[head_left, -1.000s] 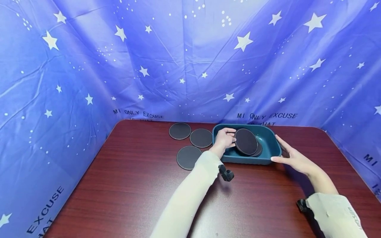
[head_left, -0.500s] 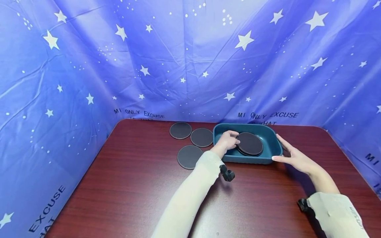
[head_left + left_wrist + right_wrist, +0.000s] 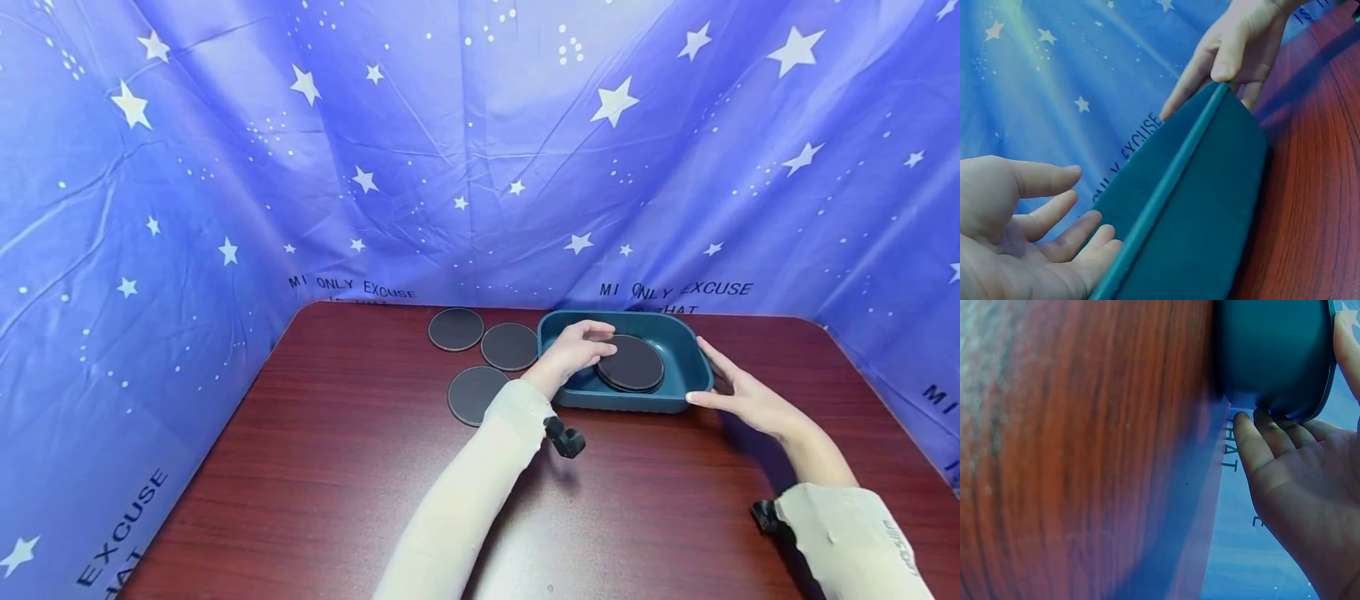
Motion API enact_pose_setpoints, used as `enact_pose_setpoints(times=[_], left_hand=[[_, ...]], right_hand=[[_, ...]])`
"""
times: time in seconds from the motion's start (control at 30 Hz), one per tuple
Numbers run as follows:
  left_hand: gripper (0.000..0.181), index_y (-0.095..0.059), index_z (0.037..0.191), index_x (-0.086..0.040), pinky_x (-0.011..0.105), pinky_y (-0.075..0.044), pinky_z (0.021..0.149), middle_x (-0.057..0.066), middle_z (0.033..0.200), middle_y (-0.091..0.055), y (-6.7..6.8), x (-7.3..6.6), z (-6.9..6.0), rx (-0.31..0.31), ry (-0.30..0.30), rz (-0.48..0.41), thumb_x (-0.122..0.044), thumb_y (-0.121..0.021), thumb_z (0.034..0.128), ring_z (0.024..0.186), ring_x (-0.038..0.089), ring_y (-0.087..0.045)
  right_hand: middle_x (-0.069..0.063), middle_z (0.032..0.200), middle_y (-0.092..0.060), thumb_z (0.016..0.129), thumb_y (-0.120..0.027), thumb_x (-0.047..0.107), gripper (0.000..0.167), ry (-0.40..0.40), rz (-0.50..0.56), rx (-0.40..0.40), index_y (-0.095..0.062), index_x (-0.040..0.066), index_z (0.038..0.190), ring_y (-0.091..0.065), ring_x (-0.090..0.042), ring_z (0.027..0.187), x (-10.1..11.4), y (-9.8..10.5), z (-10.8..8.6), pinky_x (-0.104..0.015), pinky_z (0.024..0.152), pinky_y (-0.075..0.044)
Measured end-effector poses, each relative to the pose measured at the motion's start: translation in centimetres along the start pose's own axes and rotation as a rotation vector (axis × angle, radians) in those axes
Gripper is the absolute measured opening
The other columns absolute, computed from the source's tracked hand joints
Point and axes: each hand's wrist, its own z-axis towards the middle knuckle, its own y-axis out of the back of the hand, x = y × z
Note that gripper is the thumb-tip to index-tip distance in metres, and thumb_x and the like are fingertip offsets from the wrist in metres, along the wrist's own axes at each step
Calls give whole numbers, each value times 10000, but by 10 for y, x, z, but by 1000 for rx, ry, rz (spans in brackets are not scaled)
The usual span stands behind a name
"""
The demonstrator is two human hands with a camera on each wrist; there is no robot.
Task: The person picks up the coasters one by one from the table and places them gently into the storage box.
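Over the left part of a teal rectangular bin (image 3: 626, 402), my left hand (image 3: 576, 350) hovers with its fingers loosely extended and holds nothing; the left wrist view shows the palm and the gap between thumb and fingers. Beside its fingertips, dark round coasters (image 3: 632, 363) lie stacked on the bin's floor. My right hand (image 3: 746, 404) holds the bin's right end, thumb at the front corner and fingers round the far side. In the right wrist view, its fingertips touch the bin's end wall (image 3: 1279, 350).
Left of the bin, three more dark round coasters lie flat on the reddish wood table: one at the back (image 3: 456, 329), one near the bin (image 3: 509, 346) and one nearer the front (image 3: 477, 395). A blue star-printed curtain (image 3: 465, 167) hangs behind the table.
My left hand has lowered a tilted coaster flat onto the stack in the bin and let it go, then risen slightly. The right hand stays on the bin's end.
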Motion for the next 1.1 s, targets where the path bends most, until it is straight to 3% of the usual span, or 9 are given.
enact_pose_setpoints(times=[0.2, 0.43, 0.7, 1.1], left_hand=[[451, -549, 1382, -30, 420, -451, 1130, 173, 1454, -543, 4, -5, -4, 9, -11, -50, -35, -650, 943, 1305, 279, -566], [481, -509, 1417, -18, 425, -431, 1147, 175, 1471, -527, 13, -5, -11, 44, -36, -41, -60, -640, 956, 1319, 279, -558], [456, -502, 1405, 1, 416, -442, 1138, 204, 1459, -528, 26, -3, -20, 43, -89, -45, -28, -611, 963, 1324, 300, -553], [447, -478, 1407, 25, 418, -428, 1151, 242, 1479, -486, 58, 0, -47, 55, -153, -25, -18, -572, 972, 1377, 341, -487]], right_hand=[[-251, 1655, 13, 971, -639, 179, 961, 15, 8, -4, 84, 223, 1603, -97, -537, 1461, -1, 0, -1, 66, 873, -269], [-251, 1657, 3, 966, -651, 208, 970, -10, -2, 0, 79, 174, 1603, -111, -566, 1449, 0, 1, -1, 68, 852, -261], [-273, 1650, -19, 965, -654, 212, 973, -21, -8, 2, 79, 152, 1601, -160, -590, 1427, 2, 2, 0, 57, 836, -281], [-263, 1655, 0, 969, -650, 230, 977, -35, 0, 7, 92, 152, 1599, -140, -584, 1439, 2, 0, 0, 56, 840, -288]])
